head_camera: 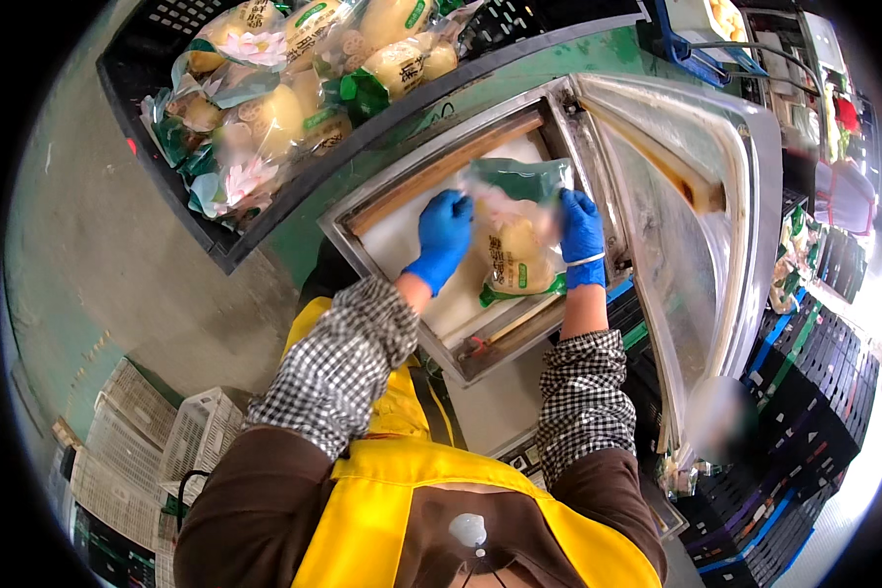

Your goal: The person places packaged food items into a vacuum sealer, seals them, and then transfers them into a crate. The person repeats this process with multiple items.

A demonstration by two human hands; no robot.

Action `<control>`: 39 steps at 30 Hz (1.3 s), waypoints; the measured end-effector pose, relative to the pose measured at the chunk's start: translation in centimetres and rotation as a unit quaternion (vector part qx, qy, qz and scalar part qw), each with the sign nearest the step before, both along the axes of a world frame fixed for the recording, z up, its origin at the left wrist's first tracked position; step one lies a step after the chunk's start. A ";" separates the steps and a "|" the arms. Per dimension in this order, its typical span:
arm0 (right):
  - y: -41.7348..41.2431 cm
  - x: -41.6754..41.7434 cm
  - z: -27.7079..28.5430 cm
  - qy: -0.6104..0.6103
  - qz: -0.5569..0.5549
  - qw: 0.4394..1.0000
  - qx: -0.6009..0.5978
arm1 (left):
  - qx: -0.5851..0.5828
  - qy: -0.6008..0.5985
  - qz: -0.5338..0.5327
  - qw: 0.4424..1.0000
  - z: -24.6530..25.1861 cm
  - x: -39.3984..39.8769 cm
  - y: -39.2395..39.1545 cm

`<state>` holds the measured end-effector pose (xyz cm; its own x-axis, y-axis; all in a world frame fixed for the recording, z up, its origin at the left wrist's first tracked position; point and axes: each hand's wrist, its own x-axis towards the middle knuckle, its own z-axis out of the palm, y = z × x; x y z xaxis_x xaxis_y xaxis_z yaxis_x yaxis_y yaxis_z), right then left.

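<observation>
My left hand (445,234), in a blue glove, pinches the upper left edge of a plastic bag of lotus root (520,250). On the bag's other side my right hand (582,229), gloved in blue with a pale band round the wrist, grips the upper right edge. Printed with a pink flower and writing, the bag has a green strip along its top and green at its bottom. It is over the white bed of a metal-framed vacuum sealing machine (389,246), whose transparent lid (676,220) stands raised at the right.
A black plastic crate (228,253) at the upper left holds several similar bags of lotus root (279,117). White baskets (198,434) stand at the lower left. Stacked black crates (801,397) are at the right, with a person (845,195) beyond them. A blue-framed rack (687,51) is at the top right.
</observation>
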<state>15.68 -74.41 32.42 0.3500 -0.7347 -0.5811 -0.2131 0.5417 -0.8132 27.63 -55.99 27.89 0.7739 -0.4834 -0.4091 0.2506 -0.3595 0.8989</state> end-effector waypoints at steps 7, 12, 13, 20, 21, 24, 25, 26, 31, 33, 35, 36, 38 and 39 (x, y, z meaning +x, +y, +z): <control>-0.9 6.0 -4.3 0.048 0.018 0.994 -0.099 | -0.136 0.319 0.209 0.914 0.1 0.6 3.5; -0.9 9.6 -5.7 0.093 0.006 0.991 -0.100 | -0.112 0.426 0.245 0.864 -1.0 2.3 3.1; -1.0 10.0 -5.6 0.109 0.004 0.989 -0.097 | -0.106 0.438 0.250 0.857 -0.7 2.5 2.9; -1.4 9.8 -7.6 0.196 0.034 0.972 -0.127 | 0.083 0.085 0.085 0.989 1.1 2.7 3.8; -1.4 9.8 -7.6 0.191 0.032 0.973 -0.126 | 0.071 -0.078 0.046 0.993 2.9 3.6 3.5; -1.2 9.6 -7.9 0.183 0.032 0.974 -0.129 | 0.072 -0.286 -0.069 0.953 4.4 5.1 2.3; -1.1 9.5 -8.3 0.185 0.031 0.973 -0.136 | 0.079 -0.308 -0.108 0.942 4.5 5.5 1.9; -1.1 9.4 -8.5 0.188 0.029 0.971 -0.143 | 0.139 -0.290 -0.159 0.933 5.0 5.6 2.0; -1.4 9.4 -8.3 0.192 0.044 0.970 -0.144 | 0.158 -0.353 -0.196 0.901 5.0 5.2 2.2; -1.4 9.4 -8.2 0.203 0.046 0.968 -0.138 | 0.166 -0.303 -0.243 0.906 5.5 5.6 2.1; -1.5 9.7 -7.8 0.218 0.054 0.965 -0.136 | 0.176 -0.207 -0.322 0.907 6.5 6.7 1.8; -1.5 9.8 -7.6 0.227 0.055 0.962 -0.140 | 0.165 -0.231 -0.314 0.906 6.1 6.5 1.9; -1.4 9.9 -7.4 0.245 0.058 0.957 -0.148 | 0.141 -0.279 -0.297 0.902 5.0 5.8 2.5; -1.2 9.9 -7.4 0.249 0.045 0.941 -0.226 | 0.142 -0.302 -0.295 0.895 4.5 5.4 2.8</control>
